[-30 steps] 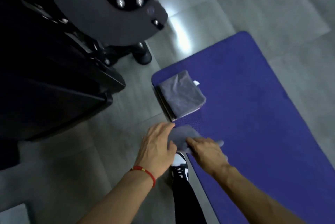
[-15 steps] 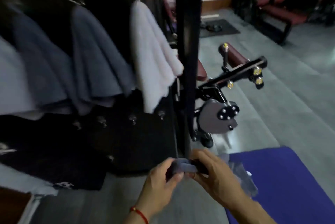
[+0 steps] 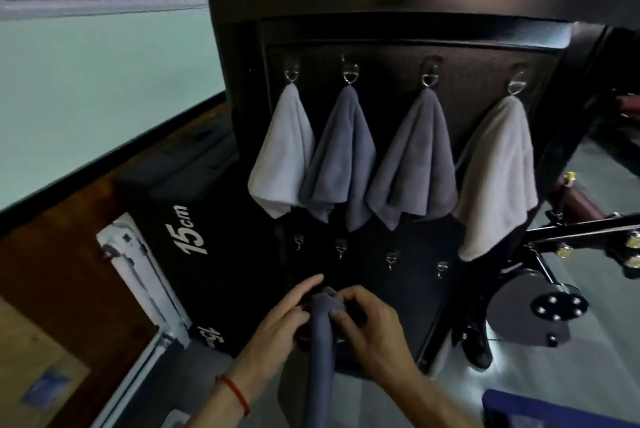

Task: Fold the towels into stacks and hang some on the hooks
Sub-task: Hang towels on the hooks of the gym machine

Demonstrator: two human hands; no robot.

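A dark grey towel [image 3: 320, 351] hangs down from my two hands in front of a black hook board [image 3: 412, 157]. My left hand [image 3: 282, 320] grips its bunched top from the left, index finger pointing up. My right hand [image 3: 372, 327] pinches the same top from the right. Several towels hang on the upper hooks: a light grey one [image 3: 282, 157], two dark grey ones [image 3: 341, 164] [image 3: 414, 164] and a white one [image 3: 498, 178]. A lower row of bare metal hooks [image 3: 391, 259] runs just above my hands.
A black box marked 15cm [image 3: 194, 219] stands left of the board. A gym machine with a round grey plate [image 3: 540, 309] is on the right. A corner of the blue mat [image 3: 554, 410] shows at bottom right. A pale wall lies on the left.
My view has risen from the mat and folded towels on the floor to the hook board. Both hands lifted the dark grey towel from the mat up to below the lower hooks.
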